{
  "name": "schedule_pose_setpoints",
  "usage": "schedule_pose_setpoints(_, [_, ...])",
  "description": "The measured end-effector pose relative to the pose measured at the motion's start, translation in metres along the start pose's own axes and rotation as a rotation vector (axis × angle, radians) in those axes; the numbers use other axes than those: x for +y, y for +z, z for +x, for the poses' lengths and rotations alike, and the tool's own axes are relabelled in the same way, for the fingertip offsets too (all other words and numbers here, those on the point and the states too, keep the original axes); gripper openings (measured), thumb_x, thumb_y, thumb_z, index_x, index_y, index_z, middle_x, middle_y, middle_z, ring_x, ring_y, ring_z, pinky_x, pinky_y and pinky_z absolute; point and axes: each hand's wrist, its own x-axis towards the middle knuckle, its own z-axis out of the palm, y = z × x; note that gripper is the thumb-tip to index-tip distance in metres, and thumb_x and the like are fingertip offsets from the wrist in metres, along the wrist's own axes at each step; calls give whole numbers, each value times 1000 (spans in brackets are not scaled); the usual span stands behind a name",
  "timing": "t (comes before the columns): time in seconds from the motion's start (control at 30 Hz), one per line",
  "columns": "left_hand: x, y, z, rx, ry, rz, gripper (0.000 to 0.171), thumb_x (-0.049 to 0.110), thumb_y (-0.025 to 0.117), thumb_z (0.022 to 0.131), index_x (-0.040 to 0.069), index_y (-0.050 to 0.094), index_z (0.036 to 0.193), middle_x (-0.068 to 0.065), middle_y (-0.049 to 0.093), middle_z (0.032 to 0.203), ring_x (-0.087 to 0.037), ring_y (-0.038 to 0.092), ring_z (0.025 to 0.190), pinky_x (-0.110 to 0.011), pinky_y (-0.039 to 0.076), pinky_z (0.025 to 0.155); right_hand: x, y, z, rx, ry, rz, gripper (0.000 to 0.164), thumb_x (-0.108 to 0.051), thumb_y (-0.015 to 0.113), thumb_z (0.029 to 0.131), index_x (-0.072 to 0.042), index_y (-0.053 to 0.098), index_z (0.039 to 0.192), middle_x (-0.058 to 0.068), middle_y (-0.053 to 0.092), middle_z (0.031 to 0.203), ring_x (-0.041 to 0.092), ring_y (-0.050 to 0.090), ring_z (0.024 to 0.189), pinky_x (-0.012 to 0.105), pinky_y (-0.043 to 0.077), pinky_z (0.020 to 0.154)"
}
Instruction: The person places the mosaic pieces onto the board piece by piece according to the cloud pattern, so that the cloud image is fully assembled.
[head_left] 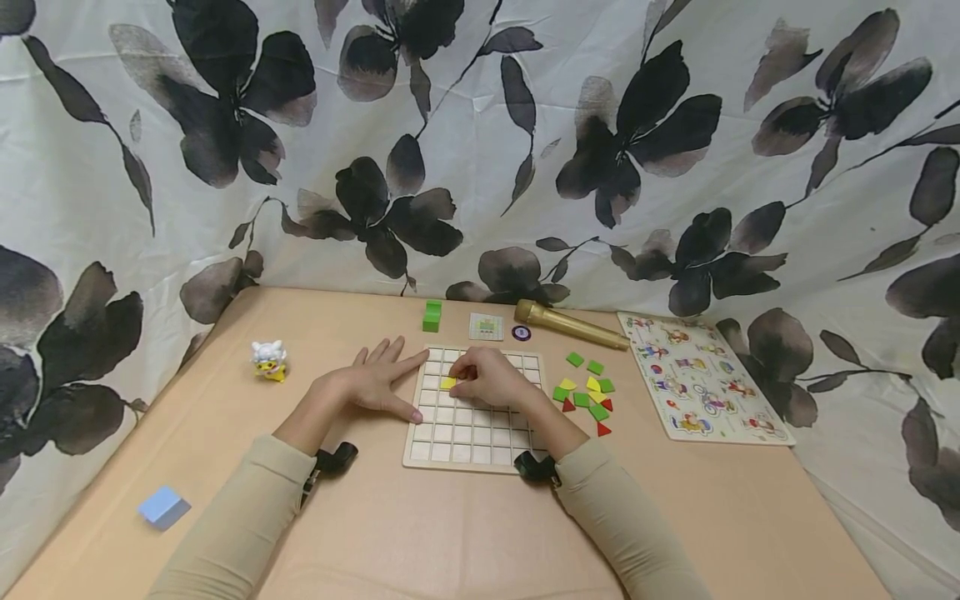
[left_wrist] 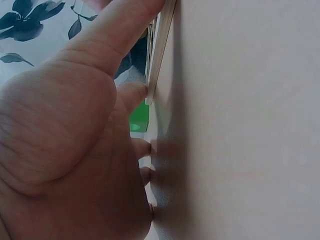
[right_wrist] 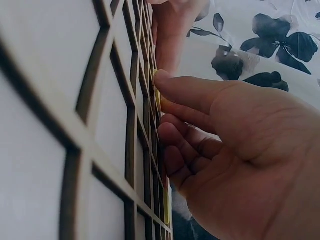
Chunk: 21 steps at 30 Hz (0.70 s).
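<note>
Right hand is pinching yellow tile on grid board

The right hand's fingers are bending toward the thumb, clamping the yellow tile at the board's upper-left cells. The left hand is spreading its fingers apart, its thumb and forefinger touching the board's left edge. Green tiles, red triangles and more yellow pieces are lying on the desk, right of the board.
</note>
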Motion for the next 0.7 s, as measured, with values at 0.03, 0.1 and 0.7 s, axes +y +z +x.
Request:
schedule_pose_setpoints(0.03, [1,-1,-1,-2,2,2,125,85,74,69,31,20,168,-25,-5,174,-49,-8,160,-75,-6,122,0,-1,0,-4,-1,5,23,-14,85,87,-6,79,108,2,70,94,12,60,84,24,52,75])
schedule_pose_setpoints(0.1, [2,-2,-1,-2,8,4,125,85,74,69,31,20,168,-26,-5,173,-49,-9,159,-75,-7,122,0,-4,-1,-5,-5,8,28,-15,84,89,-4,77,114,3,69,95,12,60,84,25,52,75])
schedule_pose_setpoints(0.7, [-13,7,10,0,-16,20,127,84,76,67,33,17,168,-18,-9,175,-42,-12,161,-69,-10,125,15,-98,-53,198,27,-90,34,-18,76,96,-11,72,129,7,72,121,24,64,103,39,54,87])
